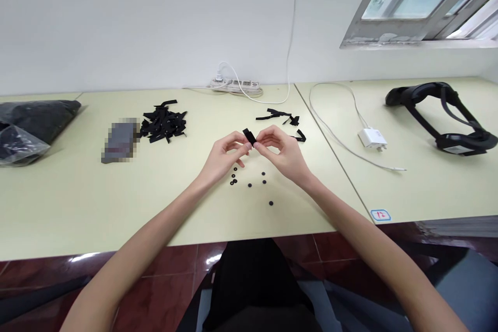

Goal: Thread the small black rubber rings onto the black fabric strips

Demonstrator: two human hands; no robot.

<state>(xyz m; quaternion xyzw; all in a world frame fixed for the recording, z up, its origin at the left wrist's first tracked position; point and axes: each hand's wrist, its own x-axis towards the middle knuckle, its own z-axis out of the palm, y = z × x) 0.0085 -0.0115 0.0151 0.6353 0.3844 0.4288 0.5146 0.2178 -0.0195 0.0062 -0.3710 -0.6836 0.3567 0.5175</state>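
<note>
Both hands meet over the middle of the table, pinching one short black fabric strip (249,136) that points up and to the left. My left hand (227,153) grips it from the left between thumb and fingers. From the other side my right hand (280,151) pinches its lower end. Below the hands lie several small black rings (233,176) on the left and several small dark round discs (264,182) to the right. Beyond my right hand are a few loose black strips (278,113). A heap of similar strips (163,123) sits to the left.
Left of the heap lies a blurred-out dark object (120,140), then a black bag with clear plastic (35,124). A power strip (235,85) rests against the wall. On the right are a white charger (372,138) with its cable and a black headset (439,114).
</note>
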